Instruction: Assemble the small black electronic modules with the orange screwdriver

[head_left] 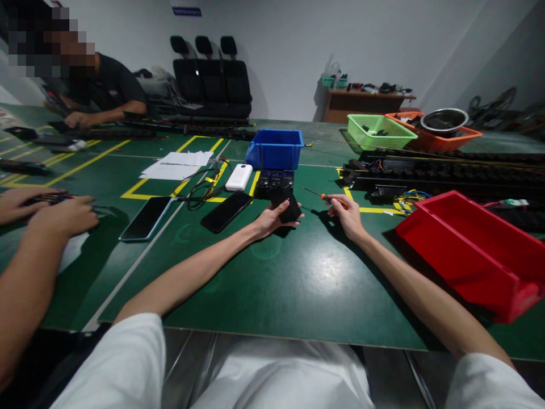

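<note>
The block (290, 209) sits in the left hand (269, 222), before the far bin (276, 150); the screwdriver (322, 196) is in the right hand (347, 215), right of the block. Left of these on the surface (293, 307) lie the nearer phone (226, 211), a power bank (239, 177) behind it, then the farther phone (147, 219), papers (172, 166) behind. On the right stands the near bin (460, 261); behind it, rails (426, 180), then the left basket (368, 137) and right basket (462, 140), a bowl (444, 120) on the latter.
</note>
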The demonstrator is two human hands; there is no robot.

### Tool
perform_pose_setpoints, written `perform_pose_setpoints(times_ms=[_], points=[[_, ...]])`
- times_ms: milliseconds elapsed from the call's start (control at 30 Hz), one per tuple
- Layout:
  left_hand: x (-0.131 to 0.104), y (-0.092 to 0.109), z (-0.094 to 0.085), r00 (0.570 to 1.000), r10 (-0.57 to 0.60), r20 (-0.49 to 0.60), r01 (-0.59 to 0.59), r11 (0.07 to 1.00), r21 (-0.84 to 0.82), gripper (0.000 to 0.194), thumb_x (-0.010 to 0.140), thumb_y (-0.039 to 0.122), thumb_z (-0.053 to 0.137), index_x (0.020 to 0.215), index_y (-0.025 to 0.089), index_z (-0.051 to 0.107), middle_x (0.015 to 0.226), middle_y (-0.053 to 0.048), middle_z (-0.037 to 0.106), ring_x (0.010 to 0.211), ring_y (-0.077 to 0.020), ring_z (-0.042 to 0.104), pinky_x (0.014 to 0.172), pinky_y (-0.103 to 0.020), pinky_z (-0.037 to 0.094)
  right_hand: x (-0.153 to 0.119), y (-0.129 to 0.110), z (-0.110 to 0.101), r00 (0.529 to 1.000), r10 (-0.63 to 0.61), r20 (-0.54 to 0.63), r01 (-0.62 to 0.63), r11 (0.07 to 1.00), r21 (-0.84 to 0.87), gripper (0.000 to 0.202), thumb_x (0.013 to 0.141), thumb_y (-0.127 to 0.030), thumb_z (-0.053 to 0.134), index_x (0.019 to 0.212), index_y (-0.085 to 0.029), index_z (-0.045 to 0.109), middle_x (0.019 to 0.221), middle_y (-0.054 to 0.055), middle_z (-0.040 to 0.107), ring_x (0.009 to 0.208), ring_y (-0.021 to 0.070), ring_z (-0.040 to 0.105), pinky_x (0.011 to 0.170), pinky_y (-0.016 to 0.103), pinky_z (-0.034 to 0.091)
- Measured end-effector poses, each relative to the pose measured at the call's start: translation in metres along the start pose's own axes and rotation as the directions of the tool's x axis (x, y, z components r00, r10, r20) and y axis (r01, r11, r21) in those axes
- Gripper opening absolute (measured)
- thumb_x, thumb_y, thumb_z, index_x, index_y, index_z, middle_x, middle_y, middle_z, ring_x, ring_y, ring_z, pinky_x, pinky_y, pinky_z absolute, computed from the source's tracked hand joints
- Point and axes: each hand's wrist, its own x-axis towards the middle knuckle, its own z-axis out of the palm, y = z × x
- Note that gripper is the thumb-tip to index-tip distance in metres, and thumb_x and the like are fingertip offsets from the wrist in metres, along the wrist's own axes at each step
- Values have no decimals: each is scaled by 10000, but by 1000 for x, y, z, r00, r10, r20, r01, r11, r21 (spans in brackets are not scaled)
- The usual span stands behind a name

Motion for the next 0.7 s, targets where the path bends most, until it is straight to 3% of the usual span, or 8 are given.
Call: perform_pose_setpoints(times_ms=[100, 233, 333, 500, 700], points=[[0, -1, 4, 998, 56, -34, -55, 998, 28, 422, 801, 415, 699, 1078, 106, 620, 1154, -170, 669, 1047, -282, 675, 888, -437, 551, 1, 1, 0, 1000, 9, 8, -9, 1000, 28, 342, 803, -498, 648, 988, -213, 682, 852, 33, 701, 575, 101, 586, 547, 243, 507], [3, -2, 4, 984, 79, -159, -76, 997, 24, 427, 814, 464, 662, 1043, 110, 597, 1052, -147, 706, 799, -219, 725, 794, -388, 582, 2, 3, -1, 999, 43, -11, -42, 997, 63, 320, 769, -481, 675, 930, -203, 675, 762, 18, 690, 534, 106, 571, 519, 247, 496], [6, -2, 2, 972, 98, -213, -98, 995, 9, 444, 818, 478, 644, 1074, 125, 559, 1066, -137, 699, 737, -204, 721, 736, -394, 597, 3, 3, 0, 999, 48, -18, -46, 996, 72, 291, 748, -475, 692, 825, -195, 672, 693, 10, 666, 521, 112, 564, 478, 238, 465], [6, 0, -2, 987, 62, -151, -65, 998, -18, 436, 803, 443, 663, 1089, 157, 500, 1008, -102, 698, 755, -213, 718, 730, -414, 599, 0, -3, 2, 1000, 19, 26, -19, 1000, 13, 293, 738, -473, 723, 751, -184, 675, 627, 6, 648, 509, 110, 549, 467, 232, 436], [4, 1, -2, 997, 23, -76, -18, 998, 57, 477, 739, 326, 740, 1095, 167, 465, 1115, -106, 652, 754, -189, 716, 747, -408, 592, -2, -4, 2, 999, 18, 32, -17, 999, -27, 331, 720, -507, 737, 757, -183, 681, 634, 12, 668, 522, 116, 564, 475, 235, 446]])
